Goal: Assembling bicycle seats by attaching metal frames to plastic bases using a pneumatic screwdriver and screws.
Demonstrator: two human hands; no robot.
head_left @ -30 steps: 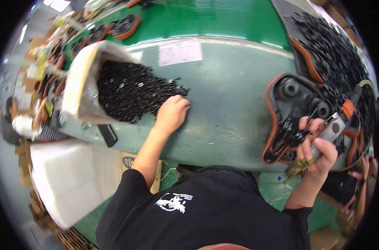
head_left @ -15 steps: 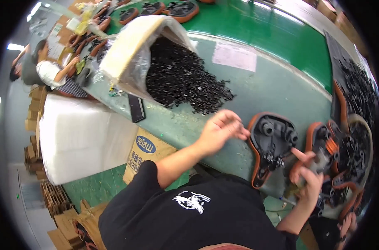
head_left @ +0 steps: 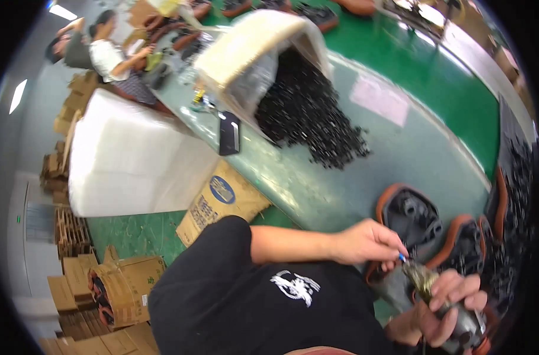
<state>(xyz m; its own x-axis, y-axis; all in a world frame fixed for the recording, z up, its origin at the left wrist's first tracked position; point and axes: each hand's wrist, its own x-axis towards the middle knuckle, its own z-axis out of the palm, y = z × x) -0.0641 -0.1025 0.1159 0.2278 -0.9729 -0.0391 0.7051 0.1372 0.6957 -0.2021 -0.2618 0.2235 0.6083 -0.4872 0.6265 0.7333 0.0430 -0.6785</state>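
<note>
So the green workbench (head_left: 317, 204) now runs at a steeper slant for us, because our head view has swung round. The big cream-coloured bin (head_left: 245, 50) lies tipped on its side near the far edge, with its heap of small black parts (head_left: 317, 112) spilling out onto the bench, and nobody's hand is on either one. A second ago our left hand was right at that heap, so that's the big change.

The nearest orange-rimmed housing (head_left: 408, 213) sits at the right end of the bench, and we've got no fingers in it. Our handheld tool (head_left: 467, 325) is low on the right, beside the housings and close to our shirt, its yellowish front end aimed toward our left hand.

Right hand (head_left: 450, 305): wrapped around the tool. Left hand (head_left: 370, 242): it was loose and open half a second back, and now thumb and fingers are pinched at the blue tip (head_left: 402, 258). So both hands meet on the one tool, and we'd call this working on its nose. Can't tell if something tiny is pinched there too.
</note>
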